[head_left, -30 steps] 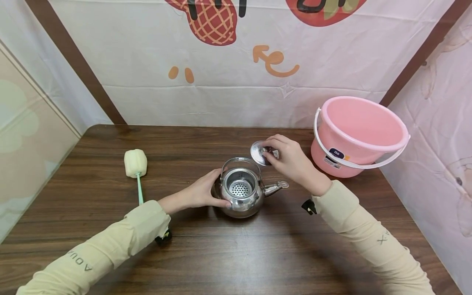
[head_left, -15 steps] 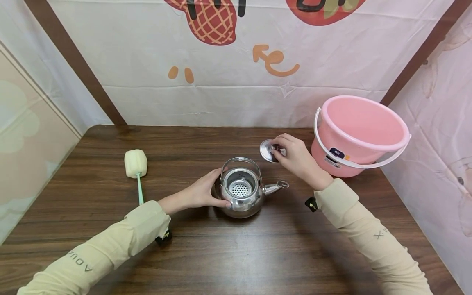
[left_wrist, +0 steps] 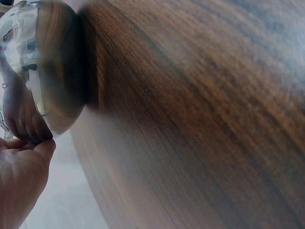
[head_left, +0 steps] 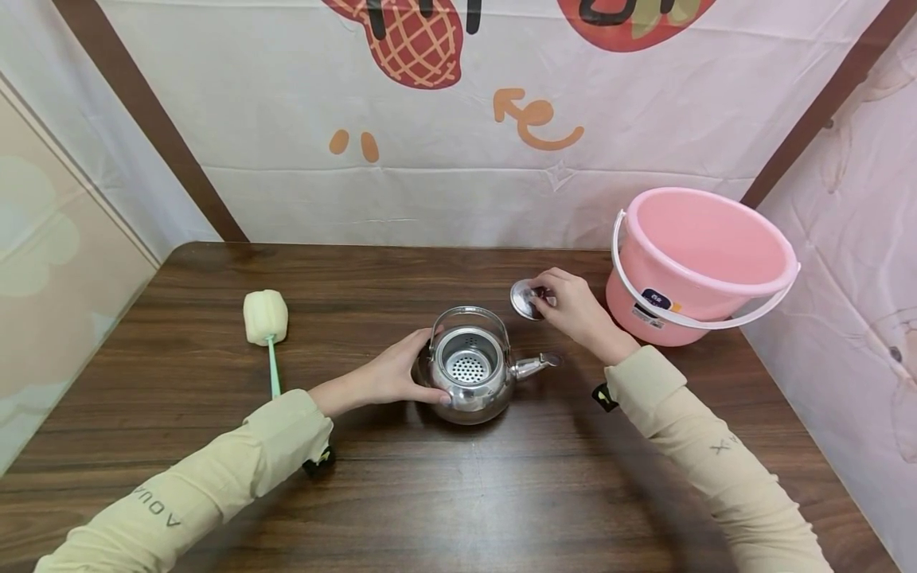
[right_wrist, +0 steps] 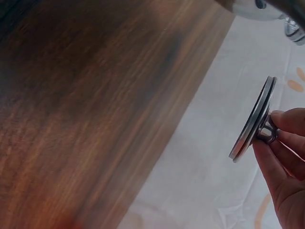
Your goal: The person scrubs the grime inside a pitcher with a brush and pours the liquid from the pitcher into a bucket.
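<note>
Gripping kettle (head_left: 469, 404) in left fingers (head_left: 415, 341), pinching lid (head_left: 524, 302) by its knob (right_wrist: 269, 134) in right fingers (right_wrist: 291, 121) (near the bucket (head_left: 647, 269))!

Gripped by the left hand (head_left: 392, 372), the kettle (head_left: 469, 404) is mirror-bright silver with brown reflections. The lid (head_left: 520, 302) pinched by the right hand (head_left: 569, 306) is silver too. Beneath both hands, the tabletop (head_left: 458, 493) is dark brown with streaked wood grain. Beyond the right hand, the bucket (head_left: 648, 269) is pink, its handle (head_left: 705, 325) white, its upper label (head_left: 655, 298) navy. Left of the left hand, the sponge brush (head_left: 266, 317) is cream on mint green. Behind the hands, the sleeves (head_left: 208, 469) are beige with dark lettering.
</note>
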Tool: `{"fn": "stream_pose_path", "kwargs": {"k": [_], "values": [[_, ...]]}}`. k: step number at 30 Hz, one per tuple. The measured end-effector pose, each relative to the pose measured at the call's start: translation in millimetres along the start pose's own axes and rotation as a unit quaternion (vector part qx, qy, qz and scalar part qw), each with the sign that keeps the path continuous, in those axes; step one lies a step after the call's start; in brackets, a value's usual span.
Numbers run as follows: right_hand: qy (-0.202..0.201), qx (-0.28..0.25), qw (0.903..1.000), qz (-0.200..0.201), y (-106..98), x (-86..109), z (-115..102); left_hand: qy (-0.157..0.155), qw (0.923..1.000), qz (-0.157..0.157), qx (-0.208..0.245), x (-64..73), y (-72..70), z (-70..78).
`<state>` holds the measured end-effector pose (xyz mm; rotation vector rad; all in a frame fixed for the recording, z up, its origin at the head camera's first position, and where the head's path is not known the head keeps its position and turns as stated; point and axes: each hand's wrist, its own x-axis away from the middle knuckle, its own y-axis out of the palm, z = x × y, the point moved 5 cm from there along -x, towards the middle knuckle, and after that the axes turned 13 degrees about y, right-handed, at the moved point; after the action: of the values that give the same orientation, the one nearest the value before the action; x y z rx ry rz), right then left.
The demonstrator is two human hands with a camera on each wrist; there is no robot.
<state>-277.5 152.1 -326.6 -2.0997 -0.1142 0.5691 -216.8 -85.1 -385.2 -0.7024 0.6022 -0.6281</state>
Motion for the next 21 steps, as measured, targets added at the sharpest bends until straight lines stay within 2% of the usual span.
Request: {"fn": "stream_pose_path", "kwargs": {"k": [15,21], "values": [[0.031,0.013,0.9984,-0.045,21.2,-2.6,20.0,-0.007,1.0000,-0.002,-0.002,0.4,0.0,1.1],[0.031,0.037,0.9967,-0.065,32.1,-2.6,25.5,-0.008,1.0000,0.000,-0.003,0.3,0.0,1.2]]}}
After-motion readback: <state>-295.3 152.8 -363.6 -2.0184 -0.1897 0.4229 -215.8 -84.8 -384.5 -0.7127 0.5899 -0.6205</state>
